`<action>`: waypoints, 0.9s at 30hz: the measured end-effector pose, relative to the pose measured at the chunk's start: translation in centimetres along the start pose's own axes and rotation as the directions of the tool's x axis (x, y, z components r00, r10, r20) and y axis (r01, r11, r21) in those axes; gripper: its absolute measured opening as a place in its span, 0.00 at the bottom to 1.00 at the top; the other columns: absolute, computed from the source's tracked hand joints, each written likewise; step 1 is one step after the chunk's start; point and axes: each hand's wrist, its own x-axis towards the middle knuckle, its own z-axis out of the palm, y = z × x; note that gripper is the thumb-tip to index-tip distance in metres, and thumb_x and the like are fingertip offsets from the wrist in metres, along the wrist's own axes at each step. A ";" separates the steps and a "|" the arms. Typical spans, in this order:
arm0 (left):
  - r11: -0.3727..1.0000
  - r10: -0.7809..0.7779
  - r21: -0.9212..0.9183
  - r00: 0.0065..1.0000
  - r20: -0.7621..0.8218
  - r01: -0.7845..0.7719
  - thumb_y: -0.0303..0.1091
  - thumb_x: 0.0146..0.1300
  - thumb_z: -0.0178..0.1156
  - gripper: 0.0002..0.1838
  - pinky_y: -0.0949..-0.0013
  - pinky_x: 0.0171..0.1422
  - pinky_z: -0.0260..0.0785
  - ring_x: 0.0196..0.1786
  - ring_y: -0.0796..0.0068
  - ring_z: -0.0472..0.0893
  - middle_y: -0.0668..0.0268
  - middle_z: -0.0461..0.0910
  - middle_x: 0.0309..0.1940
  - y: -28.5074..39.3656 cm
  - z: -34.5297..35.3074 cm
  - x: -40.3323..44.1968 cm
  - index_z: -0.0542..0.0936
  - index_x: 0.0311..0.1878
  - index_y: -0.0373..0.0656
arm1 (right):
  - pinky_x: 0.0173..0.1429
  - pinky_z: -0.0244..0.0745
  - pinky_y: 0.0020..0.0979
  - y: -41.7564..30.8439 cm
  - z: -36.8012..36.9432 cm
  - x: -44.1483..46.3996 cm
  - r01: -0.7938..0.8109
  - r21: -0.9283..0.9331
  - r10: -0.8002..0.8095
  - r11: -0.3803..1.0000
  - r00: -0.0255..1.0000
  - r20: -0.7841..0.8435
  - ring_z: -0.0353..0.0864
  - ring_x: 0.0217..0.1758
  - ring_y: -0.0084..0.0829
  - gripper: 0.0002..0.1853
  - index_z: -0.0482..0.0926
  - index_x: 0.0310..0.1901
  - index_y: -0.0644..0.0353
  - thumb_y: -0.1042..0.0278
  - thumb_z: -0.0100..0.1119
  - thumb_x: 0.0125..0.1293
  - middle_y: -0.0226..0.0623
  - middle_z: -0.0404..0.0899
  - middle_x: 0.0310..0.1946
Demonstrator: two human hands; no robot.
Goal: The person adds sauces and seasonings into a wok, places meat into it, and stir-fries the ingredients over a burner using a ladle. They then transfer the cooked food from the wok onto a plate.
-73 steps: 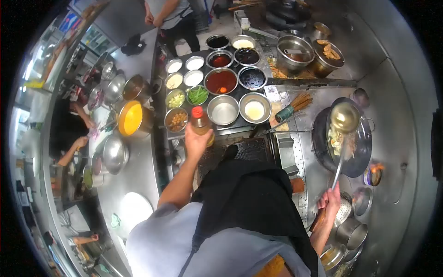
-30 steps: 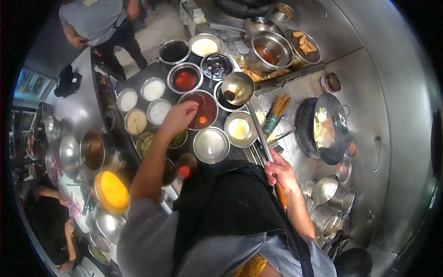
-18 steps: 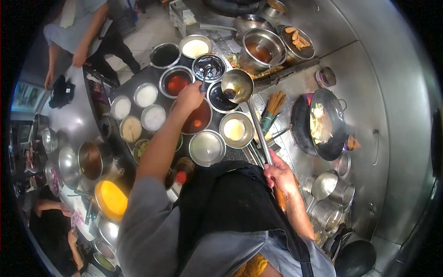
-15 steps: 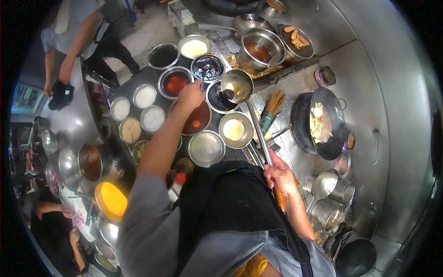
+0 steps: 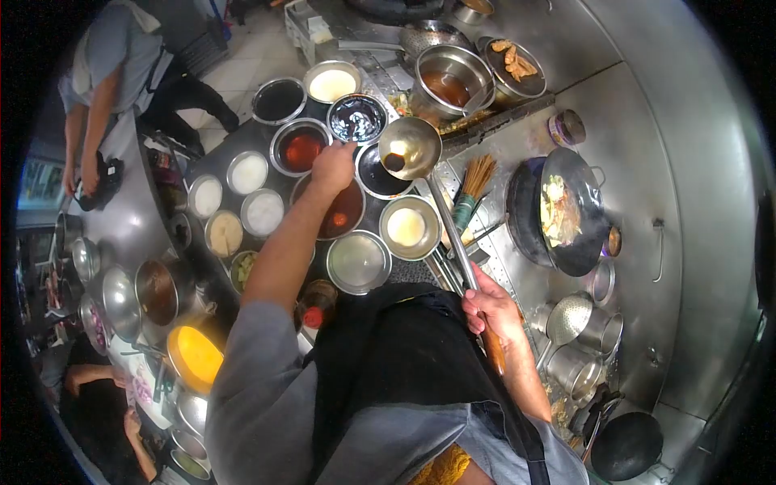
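Note:
My right hand (image 5: 493,307) is wrapped around the wooden-ended handle of a long metal ladle (image 5: 411,150). Its round bowl hangs over the sauce pots, with a small pool of dark liquid inside. My left hand (image 5: 333,168) is closed, fingertips at the near rim of a pot of glossy black sauce (image 5: 357,118); what it grips is hidden. Beneath that hand sits a pot of brown-red sauce (image 5: 343,212). Another dark sauce pot (image 5: 380,172) lies partly under the ladle. Close by are a red sauce pot (image 5: 301,149) and a bowl of pale yellow contents (image 5: 406,227).
To the right, a wok (image 5: 578,214) holds chopped food, near a bamboo brush (image 5: 471,194). A strainer ladle (image 5: 569,321) rests over metal pots. Behind stands a pot of brown liquid (image 5: 453,83). Two other people work on the left beside a steel counter (image 5: 133,214).
The dark handle seen at my left fingertips is no longer visible; that hand stays at the black sauce pot. The ladle has barely shifted. The person at upper left has moved their hands slightly.

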 end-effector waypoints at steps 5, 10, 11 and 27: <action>0.993 0.069 -0.073 0.969 -0.236 -0.089 0.32 0.65 0.57 0.13 0.53 0.51 0.76 0.47 0.52 0.83 0.52 0.83 0.41 -0.4 0.9 0.8 0.84 0.50 0.42 | 0.18 0.62 0.23 -0.7 0.3 -0.4 0.010 0.078 -0.010 0.997 1.000 0.005 0.63 0.15 0.21 0.36 0.53 0.78 0.47 0.76 0.52 0.71 0.30 0.68 0.23; 0.712 -0.466 -0.660 0.865 -0.187 0.241 0.36 0.72 0.54 0.14 0.65 0.37 0.78 0.30 0.67 0.86 0.57 0.86 0.31 -1.8 0.6 2.7 0.83 0.49 0.36 | 0.18 0.63 0.23 -1.4 0.4 1.1 0.038 0.065 -0.039 0.997 0.999 0.020 0.63 0.15 0.21 0.36 0.54 0.78 0.46 0.75 0.52 0.71 0.30 0.68 0.23; 0.531 -0.549 -0.800 0.833 -0.072 0.281 0.36 0.73 0.53 0.14 0.68 0.34 0.77 0.28 0.70 0.85 0.58 0.86 0.31 -2.5 0.7 3.0 0.82 0.50 0.36 | 0.18 0.63 0.23 -1.6 0.6 1.8 0.057 0.046 -0.059 0.997 0.998 0.026 0.63 0.15 0.21 0.35 0.54 0.78 0.46 0.75 0.53 0.71 0.30 0.68 0.23; 0.250 -0.605 -0.953 0.796 -0.016 0.170 0.33 0.74 0.54 0.13 0.73 0.30 0.77 0.25 0.73 0.84 0.58 0.86 0.30 -0.7 -2.6 1.8 0.82 0.50 0.35 | 0.17 0.64 0.21 -4.7 4.0 10.4 0.155 -0.068 -0.147 0.986 0.983 0.113 0.65 0.14 0.17 0.34 0.54 0.77 0.56 0.73 0.51 0.71 0.25 0.68 0.22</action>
